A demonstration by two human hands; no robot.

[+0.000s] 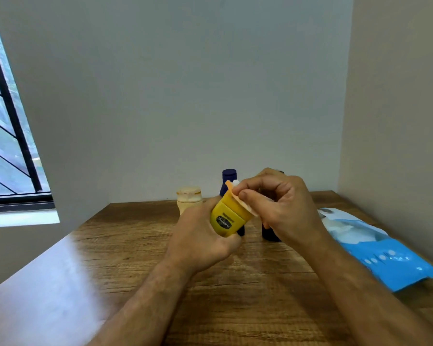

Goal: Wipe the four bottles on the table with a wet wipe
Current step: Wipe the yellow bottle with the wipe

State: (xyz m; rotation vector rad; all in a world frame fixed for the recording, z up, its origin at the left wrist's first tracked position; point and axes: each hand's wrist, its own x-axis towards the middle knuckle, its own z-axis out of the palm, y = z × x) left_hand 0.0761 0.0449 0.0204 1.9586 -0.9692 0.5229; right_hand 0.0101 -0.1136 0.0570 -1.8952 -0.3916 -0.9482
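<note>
Head view: a person's two bare forearms reach over a wooden table set into a wall corner.
Landmark: the yellow bottle, held tilted above the middle of the table, its dark oval label facing the viewer.
Left hand: curled round the lower part of the yellow bottle, gripping it from below and from the left.
Right hand: fingers bent, pinching a wet wipe against the top end of the yellow bottle; the wipe looks white to pale orange and is mostly hidden by the fingers.
Cream bottle: stands upright on the table behind and to the left of the yellow bottle; what is in it cannot be told.
Dark blue bottle: upright just behind the yellow bottle, cap showing above it.
Second dark bottle: on the table to the right of the yellow bottle, largely covered by the right hand.
Blue wipes pack: lies flat on the table well to the right of the yellow bottle, white material showing at its far end.
Window: in the wall far left of the yellow bottle, with dark bars.
</note>
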